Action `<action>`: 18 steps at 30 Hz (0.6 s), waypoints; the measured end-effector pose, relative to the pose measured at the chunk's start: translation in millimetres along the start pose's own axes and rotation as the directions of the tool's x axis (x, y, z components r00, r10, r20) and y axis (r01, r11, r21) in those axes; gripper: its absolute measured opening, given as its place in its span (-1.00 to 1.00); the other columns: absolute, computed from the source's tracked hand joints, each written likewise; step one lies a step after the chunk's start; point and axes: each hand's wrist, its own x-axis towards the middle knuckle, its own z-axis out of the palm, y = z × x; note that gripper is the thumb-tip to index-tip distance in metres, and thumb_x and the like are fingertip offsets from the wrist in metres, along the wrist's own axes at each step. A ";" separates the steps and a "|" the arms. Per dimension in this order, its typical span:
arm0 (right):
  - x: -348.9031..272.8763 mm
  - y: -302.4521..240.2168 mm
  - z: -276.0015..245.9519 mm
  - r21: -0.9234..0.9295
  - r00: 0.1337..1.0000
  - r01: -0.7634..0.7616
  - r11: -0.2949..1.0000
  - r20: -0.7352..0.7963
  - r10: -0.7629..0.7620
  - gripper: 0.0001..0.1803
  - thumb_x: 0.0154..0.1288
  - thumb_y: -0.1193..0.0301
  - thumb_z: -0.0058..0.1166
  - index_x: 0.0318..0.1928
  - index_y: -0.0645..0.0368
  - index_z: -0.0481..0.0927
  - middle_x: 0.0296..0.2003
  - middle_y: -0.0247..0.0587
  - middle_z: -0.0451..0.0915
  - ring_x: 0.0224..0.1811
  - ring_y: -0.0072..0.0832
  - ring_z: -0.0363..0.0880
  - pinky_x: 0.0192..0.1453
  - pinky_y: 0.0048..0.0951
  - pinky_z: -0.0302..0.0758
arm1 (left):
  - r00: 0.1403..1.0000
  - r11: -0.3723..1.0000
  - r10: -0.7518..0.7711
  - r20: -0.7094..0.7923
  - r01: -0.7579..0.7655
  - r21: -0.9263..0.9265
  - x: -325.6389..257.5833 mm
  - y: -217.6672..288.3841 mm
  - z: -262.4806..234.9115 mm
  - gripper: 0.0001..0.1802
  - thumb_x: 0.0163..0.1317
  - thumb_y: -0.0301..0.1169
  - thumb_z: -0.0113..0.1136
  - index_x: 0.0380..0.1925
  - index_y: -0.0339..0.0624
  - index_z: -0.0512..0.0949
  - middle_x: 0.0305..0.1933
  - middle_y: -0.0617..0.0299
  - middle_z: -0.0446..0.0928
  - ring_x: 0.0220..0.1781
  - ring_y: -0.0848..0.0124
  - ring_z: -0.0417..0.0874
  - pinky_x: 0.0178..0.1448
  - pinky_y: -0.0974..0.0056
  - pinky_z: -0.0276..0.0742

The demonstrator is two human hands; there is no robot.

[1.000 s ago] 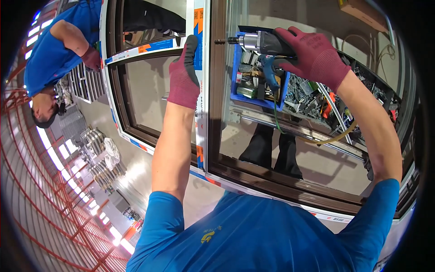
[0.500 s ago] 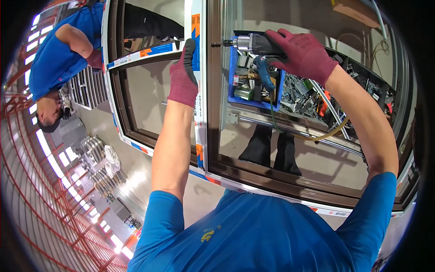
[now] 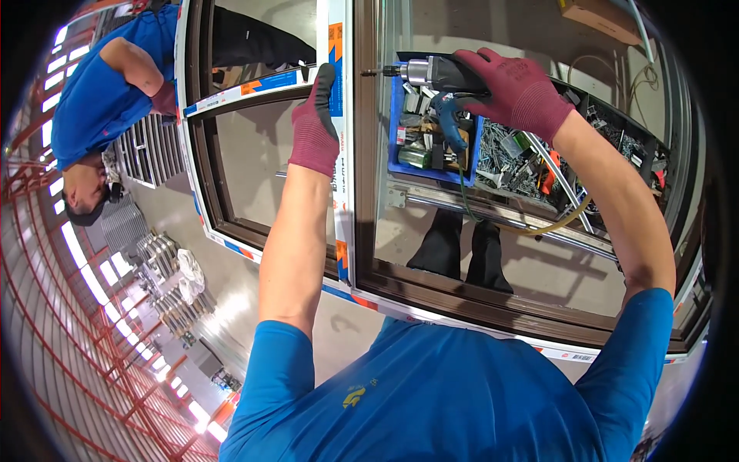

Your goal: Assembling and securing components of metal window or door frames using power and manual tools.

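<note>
A blue and black power drill (image 3: 446, 75) is gripped in my right hand (image 3: 512, 88), which wears a maroon glove with dark palm and fingers. Its silver chuck points left, and the thin bit (image 3: 372, 72) meets the inner side of the brown upright bar of a window frame (image 3: 363, 192). My left hand (image 3: 315, 127), gloved the same way, clasps the tape-covered white face of that bar just left of the bit. Its thumb points away from me along the bar; the other fingers are mostly hidden.
Below the frame opening, a blue bin (image 3: 433, 175) and a black tray (image 3: 531, 173) hold small metal hardware. A hose (image 3: 558, 225) trails from the drill. At the far left, a co-worker in a blue shirt (image 3: 104, 85) stands by the frame. A cardboard box (image 3: 600, 21) lies beyond.
The view has shifted very slightly. The drill's bit looks turned, and both hands keep nearly the same places.
</note>
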 end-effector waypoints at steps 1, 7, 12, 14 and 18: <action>-2.9 3.4 1.3 -0.008 1.000 -0.006 1.000 0.007 0.006 -0.21 0.31 0.04 0.38 0.44 0.02 0.37 0.13 0.03 0.61 0.08 0.02 0.70 0.13 -0.02 0.64 | 1.000 1.000 0.005 0.001 -0.005 0.007 3.6 -3.6 2.0 -0.44 0.16 -0.01 0.64 -0.13 -0.31 0.77 -0.17 0.21 0.74 -0.28 0.43 0.69 -0.11 0.23 0.63; -69.6 18.4 3.2 0.219 0.988 -0.147 0.965 -0.006 0.152 -0.14 0.25 0.12 0.47 0.48 0.10 0.40 0.27 0.05 0.61 0.21 0.08 0.65 0.27 -0.09 0.61 | 0.973 0.994 0.100 0.207 -0.106 0.016 8.9 -0.8 -18.7 -0.56 0.38 -0.21 0.46 0.10 -0.33 0.75 -0.01 0.20 0.77 -0.05 0.47 0.76 0.09 0.31 0.66; -171.2 39.4 42.0 0.214 0.935 -0.345 0.914 0.168 0.313 -0.12 0.23 0.12 0.49 0.47 0.12 0.39 0.25 0.13 0.60 0.24 0.09 0.64 0.28 -0.07 0.61 | 0.999 0.999 -0.015 0.038 0.013 0.030 9.2 9.8 0.8 -0.43 0.19 -0.04 0.61 -0.10 -0.37 0.77 -0.15 0.16 0.77 -0.23 0.40 0.75 -0.05 0.27 0.69; -190.3 33.1 55.5 0.097 0.821 -0.489 0.867 0.386 0.420 -0.13 0.27 0.06 0.42 0.48 0.11 0.36 0.22 0.17 0.60 0.16 0.13 0.67 0.20 -0.02 0.64 | 0.999 0.999 0.024 0.036 -0.025 0.032 -0.6 12.1 4.0 -0.43 0.20 -0.01 0.60 -0.12 -0.37 0.77 -0.18 0.17 0.77 -0.25 0.40 0.75 -0.07 0.27 0.68; -212.4 36.9 131.4 -0.034 0.755 -0.524 0.851 0.444 0.482 -0.10 0.24 0.05 0.42 0.48 0.13 0.34 0.24 0.20 0.58 0.08 0.18 0.67 0.17 0.03 0.63 | 0.982 0.951 0.187 0.032 -0.189 0.243 1.6 2.4 -15.4 -0.38 0.32 0.19 0.43 -0.26 -0.26 0.77 -0.38 0.32 0.59 -0.35 0.46 0.51 -0.15 0.25 0.52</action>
